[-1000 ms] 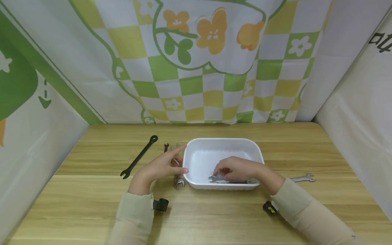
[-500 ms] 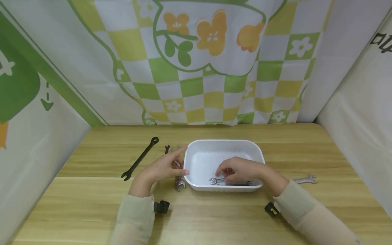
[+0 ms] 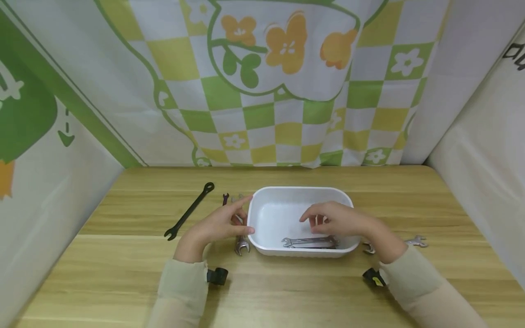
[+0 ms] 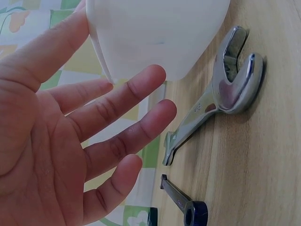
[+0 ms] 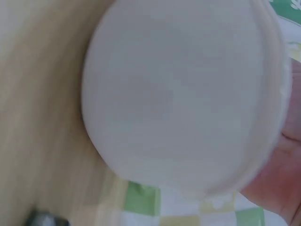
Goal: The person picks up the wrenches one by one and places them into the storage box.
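Observation:
A white plastic basin (image 3: 301,189) stands on the wooden table. On its floor, along the near wall, lie silver wrenches (image 3: 310,240) side by side. My right hand (image 3: 340,219) hovers over the basin's right part with loosely bent fingers, holding nothing. Against the left rim, my left hand (image 3: 217,224) touches the basin with its thumb and index finger. In the left wrist view its other fingers (image 4: 153,77) are spread loosely beside the basin's outer wall. A silver open-end wrench (image 4: 228,89) lies under that hand, partly hidden in the head view.
A long black wrench (image 3: 190,212) lies on the left, with a small dark purple wrench (image 3: 225,199) nearer the basin. Right of the basin, another silver wrench (image 3: 417,241) shows past my right wrist. A patterned cloth (image 3: 287,132) hangs behind the table (image 3: 287,291).
My right hand has let go of a silver wrench in the basin and lifted up and to the right. The wrench now lies on the basin's floor. My left hand stays at the rim.

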`<state>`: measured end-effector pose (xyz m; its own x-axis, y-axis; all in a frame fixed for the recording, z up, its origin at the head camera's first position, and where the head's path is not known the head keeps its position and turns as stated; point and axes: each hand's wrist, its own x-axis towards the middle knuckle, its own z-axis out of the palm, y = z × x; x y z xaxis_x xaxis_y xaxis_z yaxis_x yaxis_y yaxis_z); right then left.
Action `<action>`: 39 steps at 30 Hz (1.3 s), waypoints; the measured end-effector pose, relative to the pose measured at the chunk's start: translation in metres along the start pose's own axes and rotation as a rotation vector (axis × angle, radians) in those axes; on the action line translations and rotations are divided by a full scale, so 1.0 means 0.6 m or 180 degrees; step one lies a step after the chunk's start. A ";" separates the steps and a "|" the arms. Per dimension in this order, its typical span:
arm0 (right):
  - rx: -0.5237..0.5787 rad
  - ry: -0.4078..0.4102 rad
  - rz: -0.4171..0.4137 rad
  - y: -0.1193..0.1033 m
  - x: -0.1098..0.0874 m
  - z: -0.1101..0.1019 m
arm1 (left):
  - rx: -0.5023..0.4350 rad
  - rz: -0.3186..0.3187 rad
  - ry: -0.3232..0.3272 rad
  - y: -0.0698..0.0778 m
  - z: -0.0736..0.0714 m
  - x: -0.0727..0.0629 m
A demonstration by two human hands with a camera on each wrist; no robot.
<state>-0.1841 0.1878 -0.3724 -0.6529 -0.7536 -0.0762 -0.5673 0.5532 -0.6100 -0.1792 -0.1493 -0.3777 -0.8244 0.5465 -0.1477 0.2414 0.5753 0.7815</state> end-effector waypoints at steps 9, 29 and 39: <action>0.0010 0.0421 -0.0156 0.002 -0.050 -0.028 | -0.0033 -0.0041 -0.0024 0.002 0.004 0.000; -0.0263 0.1409 0.0329 0.011 -0.157 -0.069 | 0.0040 -0.0041 0.0014 0.002 0.002 0.001; -0.0438 0.1563 0.0514 0.044 -0.200 -0.075 | 0.0028 -0.0100 0.0022 0.004 0.002 0.001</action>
<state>-0.1434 0.3087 -0.3440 -0.8766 -0.4184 0.2376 -0.4792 0.7147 -0.5094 -0.1782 -0.1468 -0.3767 -0.8351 0.5239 -0.1678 0.2199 0.5974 0.7712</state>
